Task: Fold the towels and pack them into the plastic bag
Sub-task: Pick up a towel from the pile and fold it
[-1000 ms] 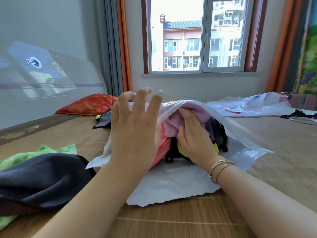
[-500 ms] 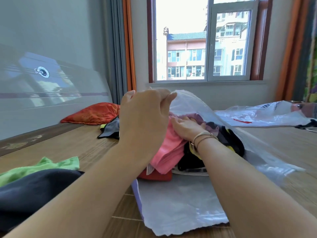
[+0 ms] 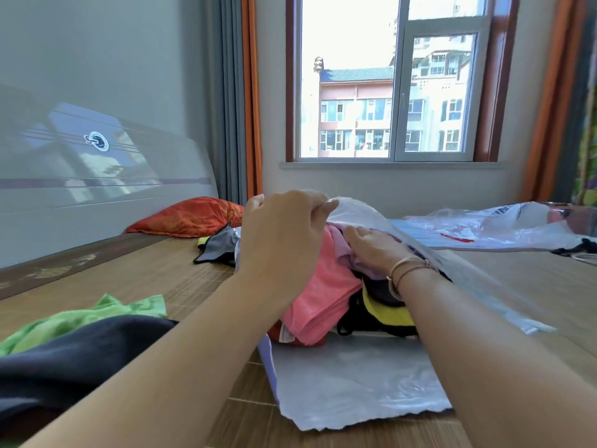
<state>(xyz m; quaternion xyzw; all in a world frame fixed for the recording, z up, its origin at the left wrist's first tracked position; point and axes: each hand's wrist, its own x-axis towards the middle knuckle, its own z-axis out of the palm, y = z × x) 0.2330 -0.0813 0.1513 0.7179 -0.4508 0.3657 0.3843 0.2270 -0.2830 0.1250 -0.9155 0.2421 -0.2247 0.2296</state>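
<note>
Pinching the thin, crinkly plastic bag [image 3: 358,379] at its upper edge, our left hand [image 3: 281,240] lifts it; our right hand [image 3: 374,247] presses flat on soft folded towels [image 3: 323,299] inside; the label's writing is unreadable.

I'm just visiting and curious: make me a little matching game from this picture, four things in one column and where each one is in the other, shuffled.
Things:
1. pink towel
2. green towel
3. orange pillow
4. left hand

Places:
A. by the wall, near the curtain
B. loose on the mat at the near left, behind a dark cloth
C. in the pile at the mouth of the plastic bag
D. lifting the bag's upper edge

Pairs: 1-C, 2-B, 3-A, 4-D
</note>
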